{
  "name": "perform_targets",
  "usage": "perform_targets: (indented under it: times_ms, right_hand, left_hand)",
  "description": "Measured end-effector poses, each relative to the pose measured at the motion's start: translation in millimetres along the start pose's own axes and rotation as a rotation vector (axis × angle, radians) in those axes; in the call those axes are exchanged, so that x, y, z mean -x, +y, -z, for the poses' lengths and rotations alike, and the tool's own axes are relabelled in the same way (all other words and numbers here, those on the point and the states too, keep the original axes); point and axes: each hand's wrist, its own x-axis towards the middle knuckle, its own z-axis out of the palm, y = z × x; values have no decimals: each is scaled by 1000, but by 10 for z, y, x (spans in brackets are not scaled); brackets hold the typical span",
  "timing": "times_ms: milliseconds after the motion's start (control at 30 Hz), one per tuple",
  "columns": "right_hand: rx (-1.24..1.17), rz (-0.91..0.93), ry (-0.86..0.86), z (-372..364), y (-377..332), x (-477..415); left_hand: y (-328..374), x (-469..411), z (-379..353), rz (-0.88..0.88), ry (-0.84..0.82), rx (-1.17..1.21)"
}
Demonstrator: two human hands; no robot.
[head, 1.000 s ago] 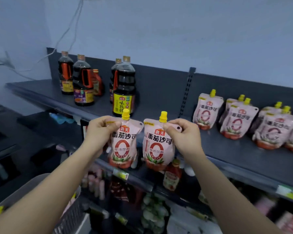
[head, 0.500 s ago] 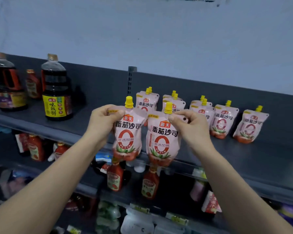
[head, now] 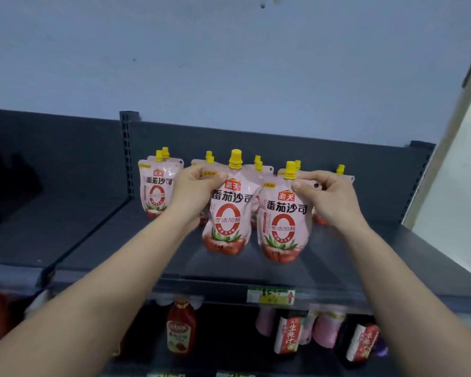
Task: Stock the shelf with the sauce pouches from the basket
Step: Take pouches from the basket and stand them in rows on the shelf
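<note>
From the head camera, the left hand (head: 195, 191) has its grip pinched on the top corner of the left pouch (head: 229, 213). The right hand (head: 329, 197) grasps the right pouch (head: 282, 227) just beside its yellow cap. Both pouches hang upright, side by side over the dark shelf (head: 147, 257), in front of the row of pouches (head: 157, 186) standing at its back. A ketchup bottle (head: 180, 327) stands on the tier below.

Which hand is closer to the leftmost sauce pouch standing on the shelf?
Left. The left hand sits just right of the leftmost sauce pouch; the right hand is much farther right.
</note>
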Motion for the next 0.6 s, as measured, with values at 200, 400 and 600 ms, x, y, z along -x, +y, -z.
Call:
perform_targets:
  times_ms: [200, 400, 600]
  right_hand:
    - [20, -41, 147, 354, 274, -236]
    - [-30, -94, 212, 675, 542, -396]
    - [6, -134, 206, 980, 825, -622]
  left_hand:
    - [-203, -274, -497, 2, -79, -6]
    - [-439, -411, -1004, 72, -111, 0]
    - [-693, -530, -1459, 113, -63, -58]
